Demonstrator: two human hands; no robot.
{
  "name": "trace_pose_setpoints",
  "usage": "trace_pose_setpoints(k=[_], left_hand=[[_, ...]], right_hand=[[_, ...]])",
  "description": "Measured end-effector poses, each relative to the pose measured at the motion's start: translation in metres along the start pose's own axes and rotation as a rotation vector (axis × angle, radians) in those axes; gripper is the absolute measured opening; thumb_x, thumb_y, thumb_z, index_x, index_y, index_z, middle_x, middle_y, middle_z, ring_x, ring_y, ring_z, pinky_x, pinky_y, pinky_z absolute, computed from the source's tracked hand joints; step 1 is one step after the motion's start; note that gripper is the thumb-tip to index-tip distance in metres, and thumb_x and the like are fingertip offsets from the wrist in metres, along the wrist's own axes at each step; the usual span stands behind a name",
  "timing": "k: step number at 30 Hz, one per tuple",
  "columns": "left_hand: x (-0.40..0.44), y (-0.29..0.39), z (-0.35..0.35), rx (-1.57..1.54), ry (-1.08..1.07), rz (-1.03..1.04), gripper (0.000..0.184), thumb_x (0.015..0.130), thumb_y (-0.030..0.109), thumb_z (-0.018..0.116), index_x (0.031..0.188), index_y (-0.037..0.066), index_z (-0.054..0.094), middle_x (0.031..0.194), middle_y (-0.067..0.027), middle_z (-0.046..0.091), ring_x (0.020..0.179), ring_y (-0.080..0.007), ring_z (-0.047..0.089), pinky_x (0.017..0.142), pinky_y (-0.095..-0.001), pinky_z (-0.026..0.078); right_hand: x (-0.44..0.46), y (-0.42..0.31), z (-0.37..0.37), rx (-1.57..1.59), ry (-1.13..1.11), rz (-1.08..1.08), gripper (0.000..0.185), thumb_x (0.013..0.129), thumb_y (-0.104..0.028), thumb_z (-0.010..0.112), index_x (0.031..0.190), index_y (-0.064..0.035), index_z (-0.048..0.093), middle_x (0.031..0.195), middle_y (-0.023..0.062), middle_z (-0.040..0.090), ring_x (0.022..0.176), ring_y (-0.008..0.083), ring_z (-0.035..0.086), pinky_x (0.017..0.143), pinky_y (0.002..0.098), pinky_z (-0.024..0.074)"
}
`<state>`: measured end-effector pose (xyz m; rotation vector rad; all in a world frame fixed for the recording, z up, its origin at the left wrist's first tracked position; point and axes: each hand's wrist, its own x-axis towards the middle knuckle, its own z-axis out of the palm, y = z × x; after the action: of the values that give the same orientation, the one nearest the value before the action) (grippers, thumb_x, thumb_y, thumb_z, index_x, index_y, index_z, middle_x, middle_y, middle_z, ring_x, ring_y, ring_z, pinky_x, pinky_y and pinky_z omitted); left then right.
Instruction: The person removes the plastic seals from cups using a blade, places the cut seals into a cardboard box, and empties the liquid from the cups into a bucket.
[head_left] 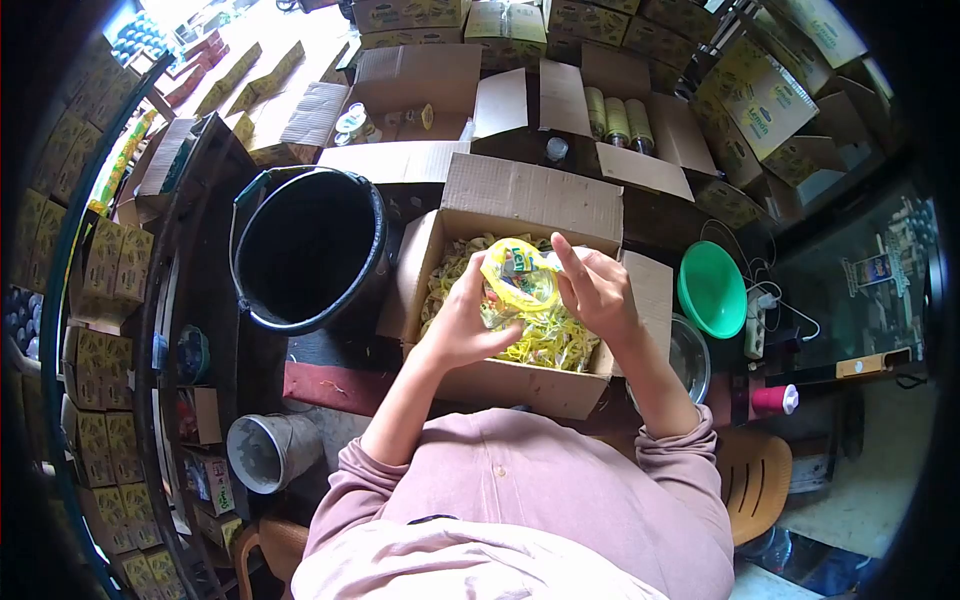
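A clear plastic sleeve with yellow print, spread into a ring, is up over an open cardboard box. My right hand pinches its right side, index finger pointing up. At the sleeve's left edge is my left hand, its fingers upright against the plastic and its thumb stretched away to the right. Below both hands, many similar yellow-and-clear sleeves fill the box in a loose heap.
Left of the box stands a large black bucket; a grey bucket sits lower. To the right are a green bowl, a clear bowl and a pink thread spool. Behind, an open carton holds several yellow cans.
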<state>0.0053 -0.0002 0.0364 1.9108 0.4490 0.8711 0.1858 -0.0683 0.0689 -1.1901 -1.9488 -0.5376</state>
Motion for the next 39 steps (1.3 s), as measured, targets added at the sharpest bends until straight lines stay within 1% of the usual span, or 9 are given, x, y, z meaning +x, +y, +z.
trace_pose_setpoints(k=[5, 14, 20, 24, 25, 26, 30, 34, 39], left_hand=[[0.002, 0.004, 0.013, 0.066, 0.061, -0.06, 0.06, 0.063, 0.013, 0.071, 0.114, 0.0, 0.042, 0.101, -0.014, 0.056, 0.089, -0.0242, 0.058, 0.069, -0.0306, 0.048], [-0.005, 0.005, 0.005, -0.204, -0.323, -0.01, 0.052, 0.064, 0.014, 0.07, 0.109, 0.002, 0.048, 0.097, -0.0086, 0.056, 0.088, -0.0152, 0.054, 0.075, -0.0272, 0.046], [-0.007, -0.002, -0.003, -0.704, -0.614, -0.409, 0.044, 0.064, 0.013, 0.07, 0.102, 0.003, 0.052, 0.089, -0.0046, 0.057, 0.079, -0.012, 0.055, 0.071, -0.0266, 0.047], [-0.007, -0.007, -0.011, -0.592, -0.596, -0.484, 0.069, 0.063, 0.015, 0.072, 0.121, 0.004, 0.037, 0.094, -0.0063, 0.055, 0.085, -0.0128, 0.054, 0.074, -0.027, 0.046], [-0.007, -0.013, -0.007, -0.551, -0.484, -0.322, 0.079, 0.063, 0.017, 0.074, 0.127, 0.004, 0.029, 0.108, -0.0093, 0.049, 0.096, -0.0142, 0.05, 0.081, -0.0292, 0.044], [-0.008, -0.015, -0.009, -0.592, -0.447, -0.36, 0.084, 0.063, 0.017, 0.075, 0.13, 0.003, 0.025, 0.118, -0.0103, 0.041, 0.105, -0.0161, 0.045, 0.089, -0.0316, 0.04], [-0.007, -0.015, -0.015, -0.693, -0.324, -0.261, 0.082, 0.068, 0.011, 0.07, 0.133, 0.003, 0.021, 0.12, -0.0096, 0.041, 0.111, -0.0184, 0.043, 0.096, -0.0332, 0.035], [-0.008, -0.02, -0.02, -0.651, -0.282, -0.203, 0.077, 0.07, 0.008, 0.067, 0.133, 0.003, 0.022, 0.123, -0.0092, 0.04, 0.114, -0.0184, 0.042, 0.1, -0.0333, 0.03], [-0.012, -0.019, -0.021, -0.582, -0.239, -0.197, 0.075, 0.069, 0.009, 0.064, 0.132, 0.001, 0.025, 0.122, -0.0098, 0.042, 0.114, -0.0181, 0.042, 0.101, -0.0321, 0.028]], right_hand=[[-0.003, -0.001, -0.001, 0.02, -0.007, -0.016, 0.056, 0.067, 0.005, 0.058, 0.122, 0.0033, 0.046, 0.064, 0.0077, 0.056, 0.057, 0.0191, 0.057, 0.054, 0.0301, 0.0488], [-0.004, -0.001, -0.003, 0.085, -0.007, -0.064, 0.051, 0.068, 0.001, 0.06, 0.118, 0.0032, 0.049, 0.076, 0.0115, 0.061, 0.062, 0.0194, 0.06, 0.052, 0.0297, 0.0509], [-0.004, -0.004, -0.003, 0.102, 0.01, -0.096, 0.047, 0.068, -0.001, 0.062, 0.114, 0.0017, 0.052, 0.08, 0.0109, 0.063, 0.063, 0.0192, 0.062, 0.053, 0.0293, 0.0522], [-0.002, -0.004, -0.004, 0.102, 0.011, -0.059, 0.05, 0.068, 0.001, 0.063, 0.116, 0.0005, 0.05, 0.077, 0.0099, 0.062, 0.061, 0.0195, 0.061, 0.052, 0.0295, 0.0512], [-0.001, -0.004, -0.005, 0.105, 0.0, -0.027, 0.051, 0.068, 0.002, 0.064, 0.117, -0.0001, 0.049, 0.075, 0.0098, 0.062, 0.06, 0.0196, 0.061, 0.052, 0.0296, 0.0507], [-0.001, -0.003, -0.007, 0.108, -0.011, 0.004, 0.053, 0.067, 0.002, 0.064, 0.118, -0.0008, 0.049, 0.073, 0.0098, 0.061, 0.06, 0.0198, 0.06, 0.052, 0.0298, 0.0503], [0.0, 0.0, -0.02, 0.064, -0.087, 0.166, 0.055, 0.067, 0.004, 0.064, 0.119, -0.0046, 0.048, 0.067, 0.0091, 0.059, 0.06, 0.0199, 0.06, 0.052, 0.0303, 0.0485], [-0.002, 0.001, -0.023, 0.274, -0.131, 0.467, 0.042, 0.066, 0.005, 0.063, 0.105, -0.0083, 0.058, 0.069, 0.008, 0.061, 0.063, 0.0177, 0.061, 0.059, 0.0271, 0.0506], [-0.013, 0.0, -0.028, 0.368, -0.22, 0.753, 0.037, 0.065, 0.008, 0.059, 0.099, -0.0048, 0.06, 0.074, 0.0082, 0.063, 0.065, 0.0147, 0.062, 0.062, 0.0257, 0.0508]])
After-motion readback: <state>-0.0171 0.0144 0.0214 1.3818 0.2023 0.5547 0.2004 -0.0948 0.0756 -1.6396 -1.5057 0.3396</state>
